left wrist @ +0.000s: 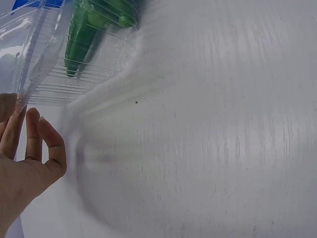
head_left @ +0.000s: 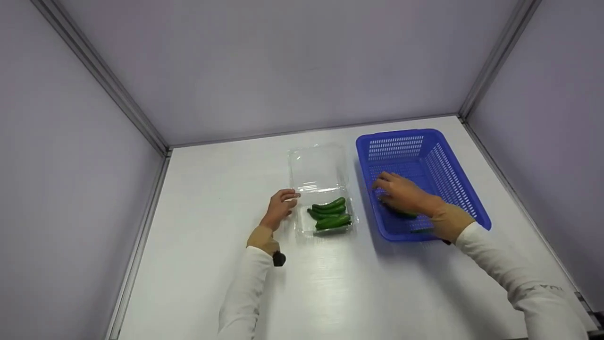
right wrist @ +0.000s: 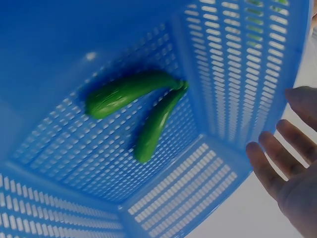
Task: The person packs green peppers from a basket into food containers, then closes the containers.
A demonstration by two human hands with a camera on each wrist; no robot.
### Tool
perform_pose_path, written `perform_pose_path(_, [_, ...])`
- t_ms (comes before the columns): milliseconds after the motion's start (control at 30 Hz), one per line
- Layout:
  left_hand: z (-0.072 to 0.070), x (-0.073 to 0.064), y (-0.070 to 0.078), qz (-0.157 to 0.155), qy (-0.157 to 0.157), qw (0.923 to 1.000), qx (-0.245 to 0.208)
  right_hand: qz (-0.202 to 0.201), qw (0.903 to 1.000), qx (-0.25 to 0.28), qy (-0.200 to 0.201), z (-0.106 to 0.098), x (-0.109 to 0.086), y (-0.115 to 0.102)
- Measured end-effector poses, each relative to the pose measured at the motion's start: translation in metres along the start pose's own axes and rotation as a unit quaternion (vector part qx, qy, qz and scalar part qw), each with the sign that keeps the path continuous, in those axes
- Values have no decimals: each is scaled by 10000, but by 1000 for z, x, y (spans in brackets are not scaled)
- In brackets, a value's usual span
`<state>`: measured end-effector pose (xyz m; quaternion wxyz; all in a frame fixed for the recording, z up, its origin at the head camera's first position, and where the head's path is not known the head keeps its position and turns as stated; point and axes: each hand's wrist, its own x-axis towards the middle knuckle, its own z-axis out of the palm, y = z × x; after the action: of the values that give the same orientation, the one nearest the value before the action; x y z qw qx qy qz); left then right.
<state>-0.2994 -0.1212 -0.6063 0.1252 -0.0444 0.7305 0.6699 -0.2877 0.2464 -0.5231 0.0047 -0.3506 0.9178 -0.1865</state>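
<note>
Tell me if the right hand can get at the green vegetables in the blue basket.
Probably yes: the right hand is over the open-topped blue basket, its fingers extended and empty, and nothing in the right wrist view lies on the two green vegetables.

Beside the left hand [head_left: 281,207] we see a container [head_left: 317,166] of thin, clear, glossy plastic, its wall ribbed. The vegetables [head_left: 332,222] in it have smooth, shiny skins. By the right hand [head_left: 405,193] we find a basket [head_left: 396,148] of smooth, slotted plastic with a soft sheen. Under both hands the tabletop [head_left: 207,212] looks glossy and faintly streaked. Behind the hands, the sleeves [head_left: 241,288] are matt cloth; beyond, we see smooth, matt panels [head_left: 306,71] and metal-looking strips [head_left: 94,71].
</note>
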Motion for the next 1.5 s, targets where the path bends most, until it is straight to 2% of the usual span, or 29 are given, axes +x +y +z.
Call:
perform_pose_path(300, [-1, 0, 0, 91, -3, 10000, 19, 422, 9978, -64, -517, -10, -30, 22])
perform_pose_path(367, [-2, -3, 4, 89, -66, 9999, 9, 492, 9969, 7, -621, -11, -36, 26])
perform_pose_path(500, [-5, -2, 2, 79, -56, 9999, 34, 693, 9935, 215, -877, -12, -45, 31])
perform_pose_path(667, [-5, 2, -4, 167, 20, 9999, 21, 871, 9859, 337, -1386, -13, -51, 33])
perform_pose_path(933, [-4, 0, -3, 209, -63, 9998, -8, 1276, 9673, 329, -2167, -15, -66, 45])
perform_pose_path(1267, [-6, 2, -3, 121, -210, 9996, -161, 1229, 9609, 270, -2465, -16, -82, 64])
perform_pose_path(1400, [-4, 2, -3, 124, -131, 9998, -82, 1324, 9578, 371, -2523, -14, -85, 68])
perform_pose_path(1500, [-3, 1, -4, 128, -56, 9999, 28, 1456, 9520, 430, -2658, -13, -86, 68])
